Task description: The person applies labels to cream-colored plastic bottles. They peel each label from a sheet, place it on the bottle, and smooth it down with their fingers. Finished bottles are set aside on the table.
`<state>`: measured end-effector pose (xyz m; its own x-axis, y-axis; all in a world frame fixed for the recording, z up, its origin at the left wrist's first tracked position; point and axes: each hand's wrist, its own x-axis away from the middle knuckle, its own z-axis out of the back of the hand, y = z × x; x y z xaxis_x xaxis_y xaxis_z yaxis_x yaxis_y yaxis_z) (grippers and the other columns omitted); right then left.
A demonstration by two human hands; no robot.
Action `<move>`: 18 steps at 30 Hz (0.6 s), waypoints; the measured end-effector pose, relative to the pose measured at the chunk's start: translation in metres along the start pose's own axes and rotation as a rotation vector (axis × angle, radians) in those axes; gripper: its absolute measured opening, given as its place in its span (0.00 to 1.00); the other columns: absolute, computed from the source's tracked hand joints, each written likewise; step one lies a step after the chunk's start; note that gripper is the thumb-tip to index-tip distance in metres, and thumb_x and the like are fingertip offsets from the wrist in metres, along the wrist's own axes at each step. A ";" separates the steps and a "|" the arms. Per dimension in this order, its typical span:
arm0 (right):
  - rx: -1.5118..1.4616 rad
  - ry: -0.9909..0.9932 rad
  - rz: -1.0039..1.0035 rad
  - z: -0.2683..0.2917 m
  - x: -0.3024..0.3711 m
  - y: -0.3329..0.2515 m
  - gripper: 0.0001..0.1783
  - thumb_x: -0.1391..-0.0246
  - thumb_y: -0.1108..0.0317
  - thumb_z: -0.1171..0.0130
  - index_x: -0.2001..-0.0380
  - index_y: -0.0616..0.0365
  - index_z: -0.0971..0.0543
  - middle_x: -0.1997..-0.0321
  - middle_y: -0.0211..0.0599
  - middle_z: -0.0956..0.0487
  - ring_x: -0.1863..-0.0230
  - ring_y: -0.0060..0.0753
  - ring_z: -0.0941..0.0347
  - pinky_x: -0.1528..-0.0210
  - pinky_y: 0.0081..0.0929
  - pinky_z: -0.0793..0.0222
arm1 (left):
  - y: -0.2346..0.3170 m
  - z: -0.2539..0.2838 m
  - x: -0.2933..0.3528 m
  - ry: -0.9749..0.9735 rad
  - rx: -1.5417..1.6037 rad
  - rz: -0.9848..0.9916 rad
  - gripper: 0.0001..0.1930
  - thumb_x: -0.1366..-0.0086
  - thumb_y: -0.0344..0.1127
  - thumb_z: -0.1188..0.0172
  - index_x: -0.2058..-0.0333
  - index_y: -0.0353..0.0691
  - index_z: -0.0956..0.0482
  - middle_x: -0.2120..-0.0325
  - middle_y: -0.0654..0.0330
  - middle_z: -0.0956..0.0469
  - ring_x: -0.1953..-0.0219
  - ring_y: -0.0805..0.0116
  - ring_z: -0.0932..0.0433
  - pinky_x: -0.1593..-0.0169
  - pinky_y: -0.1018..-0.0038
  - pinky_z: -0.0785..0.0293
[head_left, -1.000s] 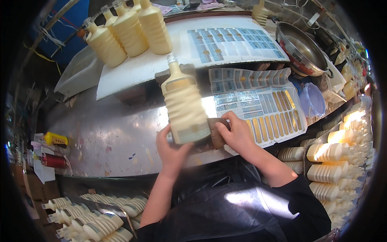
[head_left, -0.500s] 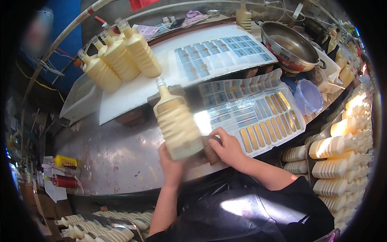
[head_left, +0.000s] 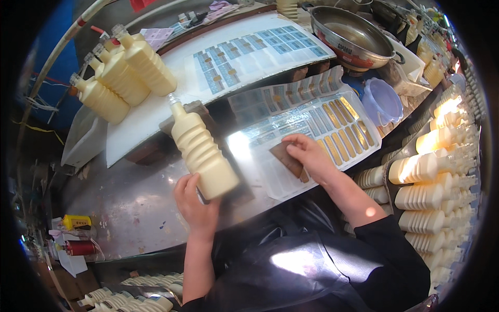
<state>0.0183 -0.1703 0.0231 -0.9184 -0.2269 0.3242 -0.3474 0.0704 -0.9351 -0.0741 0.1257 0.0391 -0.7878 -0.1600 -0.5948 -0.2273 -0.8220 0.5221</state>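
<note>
Left hand point(head_left: 196, 205) half-curled, gripping the base of a cream bottle point(head_left: 204, 151), which we see tilted over the metal table point(head_left: 130, 205), neck pointing away. Right hand point(head_left: 311, 157) pinches a brown flat piece point(head_left: 287, 158) over the sticker sheet point(head_left: 312, 125). We get bare metal left of the bottle. Beyond, standing bottles point(head_left: 119, 78) crowd the white board's point(head_left: 140, 125) left end.

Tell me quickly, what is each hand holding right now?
Left hand: holding the cream bottle near its base.
Right hand: holding the flat brown piece.
</note>
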 end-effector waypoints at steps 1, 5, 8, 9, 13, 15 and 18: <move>-0.094 0.004 -0.046 0.010 0.001 -0.001 0.17 0.36 0.70 0.43 0.45 0.58 0.23 0.60 0.35 0.19 0.65 0.21 0.25 0.67 0.26 0.28 | 0.002 -0.002 -0.001 -0.033 -0.024 -0.044 0.32 0.54 0.31 0.21 0.47 0.40 0.20 0.49 0.51 0.27 0.46 0.49 0.27 0.42 0.58 0.30; 0.026 0.062 -0.258 0.028 0.015 -0.010 0.11 0.36 0.67 0.45 0.58 0.60 0.17 0.62 0.32 0.19 0.62 0.25 0.24 0.61 0.27 0.25 | 0.017 0.008 -0.015 -0.136 -0.155 -0.225 0.33 0.57 0.27 0.23 0.47 0.41 0.20 0.49 0.51 0.27 0.47 0.49 0.27 0.43 0.57 0.30; 0.633 0.137 0.069 0.014 0.018 0.006 0.15 0.41 0.60 0.40 0.70 0.61 0.14 0.63 0.40 0.17 0.66 0.41 0.20 0.61 0.35 0.25 | 0.018 0.012 -0.017 -0.194 -0.221 -0.265 0.33 0.56 0.27 0.24 0.46 0.41 0.20 0.48 0.51 0.27 0.46 0.48 0.28 0.42 0.56 0.31; 0.811 0.142 0.185 0.008 0.017 0.009 0.16 0.42 0.59 0.40 0.70 0.61 0.14 0.62 0.42 0.17 0.66 0.44 0.19 0.61 0.36 0.25 | 0.017 0.013 -0.017 -0.211 -0.235 -0.265 0.33 0.56 0.27 0.25 0.46 0.41 0.20 0.48 0.51 0.27 0.46 0.48 0.28 0.43 0.55 0.31; 1.070 0.122 0.527 -0.018 0.000 0.013 0.14 0.44 0.69 0.43 0.57 0.60 0.17 0.52 0.46 0.18 0.59 0.55 0.19 0.56 0.44 0.23 | 0.019 0.010 -0.011 -0.191 -0.246 -0.231 0.31 0.52 0.30 0.26 0.45 0.42 0.20 0.46 0.49 0.28 0.44 0.44 0.29 0.41 0.53 0.31; 1.184 0.035 0.547 -0.027 -0.014 0.007 0.20 0.43 0.71 0.46 0.47 0.61 0.23 0.49 0.47 0.21 0.59 0.57 0.20 0.53 0.47 0.24 | 0.024 0.011 -0.009 -0.185 -0.226 -0.197 0.31 0.50 0.33 0.26 0.45 0.41 0.21 0.45 0.47 0.29 0.43 0.43 0.30 0.39 0.52 0.32; 1.313 -0.001 0.468 -0.036 -0.025 0.009 0.23 0.49 0.75 0.43 0.48 0.63 0.24 0.49 0.51 0.23 0.60 0.58 0.20 0.55 0.48 0.23 | 0.022 0.011 -0.002 -0.180 -0.207 -0.170 0.31 0.48 0.36 0.25 0.44 0.39 0.22 0.42 0.46 0.29 0.41 0.41 0.31 0.38 0.51 0.33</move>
<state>0.0314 -0.1289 0.0123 -0.8982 -0.4365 -0.0517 0.4184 -0.8132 -0.4046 -0.0837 0.1141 0.0584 -0.8415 0.0736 -0.5353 -0.2579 -0.9253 0.2782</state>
